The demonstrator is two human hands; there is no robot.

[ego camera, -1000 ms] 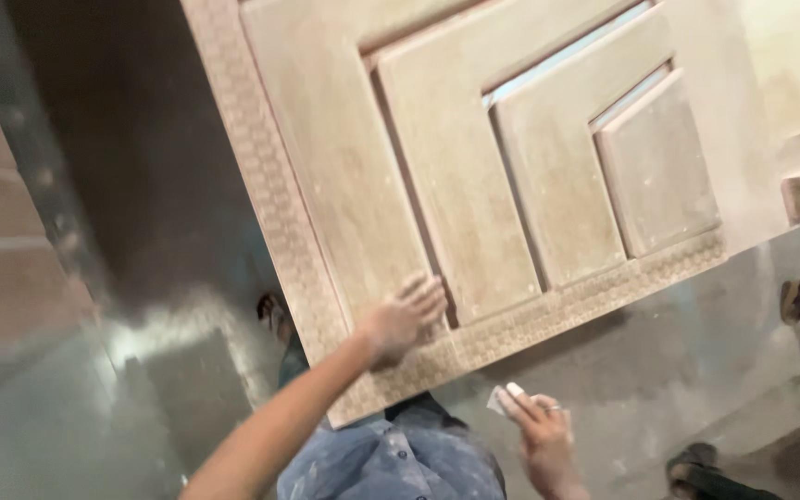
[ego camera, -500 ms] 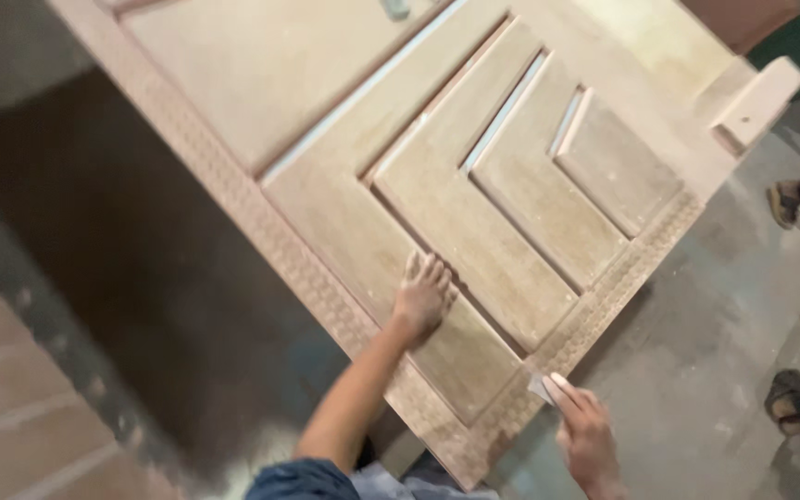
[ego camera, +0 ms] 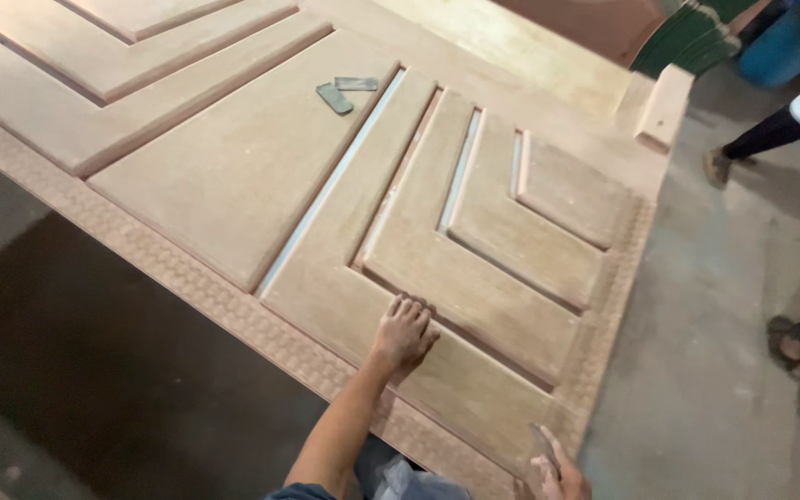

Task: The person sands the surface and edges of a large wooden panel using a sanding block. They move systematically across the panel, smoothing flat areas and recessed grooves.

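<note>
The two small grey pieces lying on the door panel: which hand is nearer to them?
Left. The left hand rests flat on the wooden door, below the grey pieces. The right hand is farther off, at the door's near corner.

Bare forearms, no sleeves; hands ungloved: left hand (ego camera: 403,335), right hand (ego camera: 556,474); blue denim at lap.

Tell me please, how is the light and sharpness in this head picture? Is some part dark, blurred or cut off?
Head view: even, soft light on the wooden door panel, no strong glare; its grooves are sharp. The floor under the panel's near edge is deep in shadow. The left hand is clear. The right hand is cut by the bottom edge and slightly soft. The panel looks skewed by the tilted camera.
</note>
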